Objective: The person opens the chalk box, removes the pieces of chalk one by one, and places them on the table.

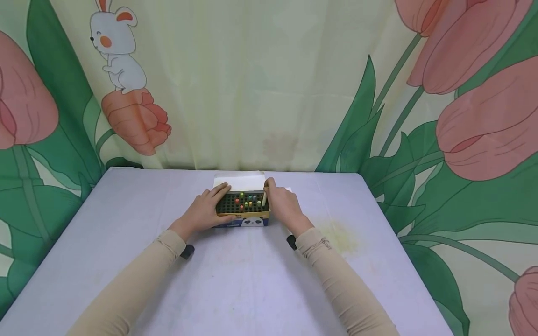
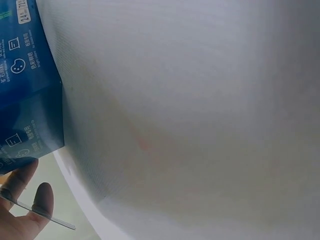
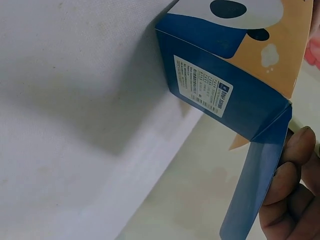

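A blue and orange cardboard box [image 1: 253, 222] with a panda face on its front sits on the table, its top open. Inside is a black tray [image 1: 227, 203] of round holes, with several small coloured sticks standing in it toward the right. My left hand [image 1: 204, 208] grips the box's left end, thumb along the front edge and fingers across the top. Over the right end, my right hand [image 1: 284, 204] pinches a pale stick [image 1: 264, 199] held upright above the tray. In the right wrist view, curled fingers [image 3: 282, 182] are beside the box's blue side flap [image 3: 257, 175].
The box's white lid [image 1: 239, 181] is folded back behind it. A white cloth covers the table [image 1: 235, 280], with a yellowish stain at right. Behind the table's far edge hangs a curtain [image 1: 252, 93] printed with tulips and a rabbit.
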`<state>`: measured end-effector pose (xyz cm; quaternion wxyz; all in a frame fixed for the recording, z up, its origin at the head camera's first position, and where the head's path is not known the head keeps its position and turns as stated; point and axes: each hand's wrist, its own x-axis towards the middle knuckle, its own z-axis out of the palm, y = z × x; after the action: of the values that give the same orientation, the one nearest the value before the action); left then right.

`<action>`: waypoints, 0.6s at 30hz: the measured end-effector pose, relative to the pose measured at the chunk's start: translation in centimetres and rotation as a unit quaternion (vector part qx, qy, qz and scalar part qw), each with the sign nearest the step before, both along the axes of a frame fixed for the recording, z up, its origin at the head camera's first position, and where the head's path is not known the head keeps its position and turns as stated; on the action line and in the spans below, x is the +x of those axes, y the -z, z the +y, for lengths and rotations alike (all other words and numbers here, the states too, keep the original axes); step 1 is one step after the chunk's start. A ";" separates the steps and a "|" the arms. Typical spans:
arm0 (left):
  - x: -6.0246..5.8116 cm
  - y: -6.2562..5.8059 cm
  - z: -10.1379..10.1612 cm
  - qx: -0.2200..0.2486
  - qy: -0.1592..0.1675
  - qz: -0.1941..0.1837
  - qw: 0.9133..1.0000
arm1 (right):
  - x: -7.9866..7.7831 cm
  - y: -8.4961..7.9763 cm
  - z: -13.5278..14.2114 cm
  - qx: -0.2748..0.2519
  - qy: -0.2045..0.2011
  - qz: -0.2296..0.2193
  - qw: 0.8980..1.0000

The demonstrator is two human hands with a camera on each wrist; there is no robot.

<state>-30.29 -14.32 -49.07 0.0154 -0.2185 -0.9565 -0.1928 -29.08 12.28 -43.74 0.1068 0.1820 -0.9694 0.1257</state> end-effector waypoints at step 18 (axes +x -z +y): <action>-0.5 0.2 -0.3 -0.010 0.005 0.003 1.000 | -0.5 0.5 -0.2 -0.040 0.018 0.004 0.999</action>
<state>-30.83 -14.65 -49.26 0.0149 -0.2245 -0.9571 -0.1827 -29.62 12.09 -44.28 0.1197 0.1602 -0.9664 0.1613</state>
